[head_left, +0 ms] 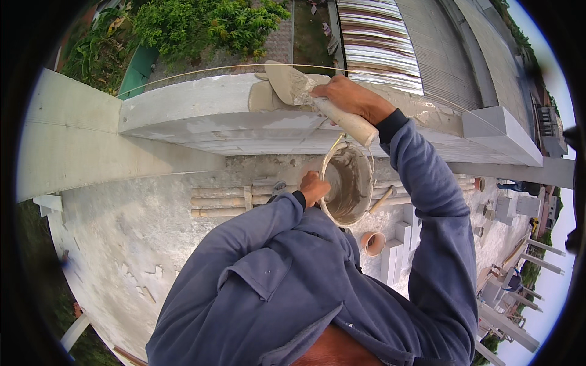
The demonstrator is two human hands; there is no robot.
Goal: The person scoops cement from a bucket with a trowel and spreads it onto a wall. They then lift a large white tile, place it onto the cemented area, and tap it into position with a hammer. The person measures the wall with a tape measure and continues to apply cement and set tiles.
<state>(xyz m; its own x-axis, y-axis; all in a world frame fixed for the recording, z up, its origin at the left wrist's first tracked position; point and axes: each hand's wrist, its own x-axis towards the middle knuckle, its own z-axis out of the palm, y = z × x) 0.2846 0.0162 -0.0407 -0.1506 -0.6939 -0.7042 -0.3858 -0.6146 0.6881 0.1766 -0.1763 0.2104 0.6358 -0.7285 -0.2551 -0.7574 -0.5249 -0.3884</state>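
Observation:
My right hand (357, 99) is closed around the thick pale handle of a trowel (281, 82), above the top of a light block wall (183, 104). The trowel's broad blade is smeared with grey mortar and lies over a patch of wet mortar (262, 97) on the wall top. Below it, my left hand (314, 188) is closed on the left rim of a bucket (323, 210). Grey mortar (347, 189) coats the inside of the bucket, which hangs or stands against the near side of the wall; its support is hidden.
A taut string (201, 71) runs along the wall top. A white block (500, 131) sits at the right end, a concrete column (73, 134) at the left. Behind me lie bamboo poles (217, 202), stacked blocks (394, 259) and an orange-brown pail (373, 243). Beyond the wall is a drop to ground and roofs.

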